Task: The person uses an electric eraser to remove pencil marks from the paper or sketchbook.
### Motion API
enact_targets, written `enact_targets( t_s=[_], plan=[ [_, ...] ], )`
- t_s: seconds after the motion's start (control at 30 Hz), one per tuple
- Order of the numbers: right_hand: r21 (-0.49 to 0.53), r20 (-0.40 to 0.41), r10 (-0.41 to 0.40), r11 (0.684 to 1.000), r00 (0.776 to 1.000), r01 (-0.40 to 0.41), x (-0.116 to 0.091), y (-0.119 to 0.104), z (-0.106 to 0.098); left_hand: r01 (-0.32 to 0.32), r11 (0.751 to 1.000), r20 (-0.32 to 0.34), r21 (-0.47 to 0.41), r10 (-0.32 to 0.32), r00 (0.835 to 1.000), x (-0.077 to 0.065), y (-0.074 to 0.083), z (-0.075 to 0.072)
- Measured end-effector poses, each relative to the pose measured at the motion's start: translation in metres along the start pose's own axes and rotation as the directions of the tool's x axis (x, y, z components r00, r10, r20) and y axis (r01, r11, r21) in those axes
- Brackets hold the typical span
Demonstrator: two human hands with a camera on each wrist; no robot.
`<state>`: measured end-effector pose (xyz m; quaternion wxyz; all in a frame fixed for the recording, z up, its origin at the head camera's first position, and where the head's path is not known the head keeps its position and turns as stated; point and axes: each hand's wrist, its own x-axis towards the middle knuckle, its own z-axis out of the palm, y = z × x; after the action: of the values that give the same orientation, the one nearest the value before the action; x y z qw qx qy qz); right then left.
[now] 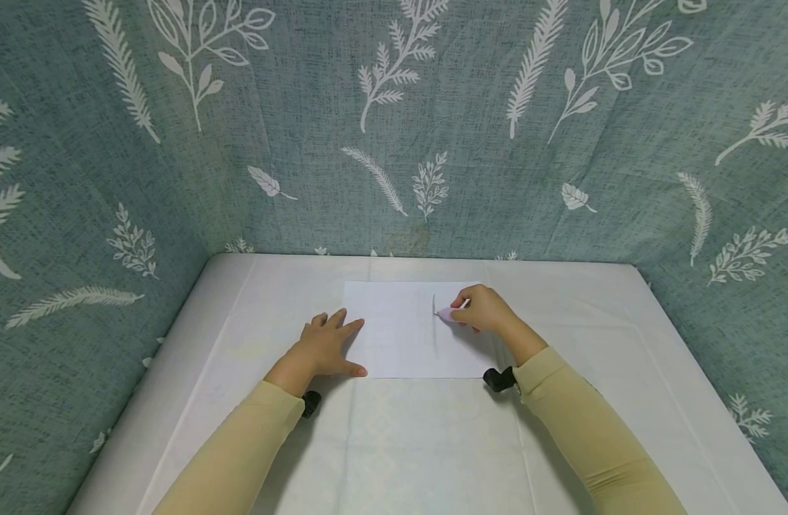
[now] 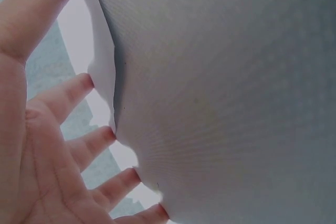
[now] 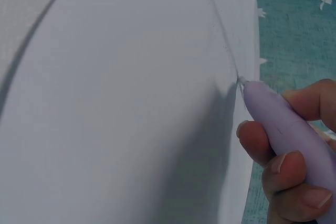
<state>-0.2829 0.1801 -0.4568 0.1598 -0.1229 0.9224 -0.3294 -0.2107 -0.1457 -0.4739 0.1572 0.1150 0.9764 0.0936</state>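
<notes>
A white sheet of paper (image 1: 394, 329) lies on the white-covered table. My left hand (image 1: 326, 347) rests at its left edge with fingers spread; in the left wrist view the fingertips (image 2: 105, 134) press on the paper's edge, which lifts slightly between thumb and index finger. My right hand (image 1: 487, 311) grips a lavender pen-shaped cutter (image 3: 286, 124) between thumb and fingers. Its small tip touches the paper right of the middle, on a thin line (image 3: 223, 32) that runs from near the far edge toward the near edge. The hand's shadow falls across the sheet.
Small black wrist cameras (image 1: 499, 379) sit at both cuffs, the right one close to the paper's near right corner. The white-covered table (image 1: 432, 443) reaches back to a green leaf-patterned cloth wall (image 1: 304, 214), which also stands on both sides.
</notes>
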Motion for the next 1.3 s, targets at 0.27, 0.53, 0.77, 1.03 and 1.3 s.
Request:
enact_targets(
  t_s=[0.27, 0.53, 0.77, 1.03, 1.3],
  plan=[
    [-0.022, 0.053, 0.007, 1.000, 0.999, -0.006, 0.0005, 0.0014, -0.0006, -0.004, 1.000, 0.003, -0.006, 0.004, 1.000, -0.0003, 0.0004, -0.0021],
    [0.002, 0.012, -0.002, 1.000, 1.000, 0.002, 0.0034, 0.0058, 0.0021, -0.001, 1.000, 0.005, -0.012, 0.001, 1.000, 0.0002, 0.0012, -0.0009],
    [0.006, 0.007, 0.005, 1.000, 1.000, -0.005, 0.0033, 0.0055, 0.0026, -0.003, 1.000, 0.000, -0.015, 0.003, 1.000, -0.0007, 0.0003, -0.0010],
    [0.003, -0.003, 0.013, 1.000, 1.000, -0.013, 0.0030, 0.0062, 0.0044, -0.006, 1.000, -0.001, -0.013, 0.006, 1.000, -0.0008, -0.0001, -0.0012],
    [0.017, -0.005, 0.020, 1.000, 1.000, -0.020, 0.0027, 0.0031, 0.0044, -0.005, 1.000, -0.002, -0.011, 0.005, 1.000, 0.0000, -0.0012, -0.0011]
  ],
)
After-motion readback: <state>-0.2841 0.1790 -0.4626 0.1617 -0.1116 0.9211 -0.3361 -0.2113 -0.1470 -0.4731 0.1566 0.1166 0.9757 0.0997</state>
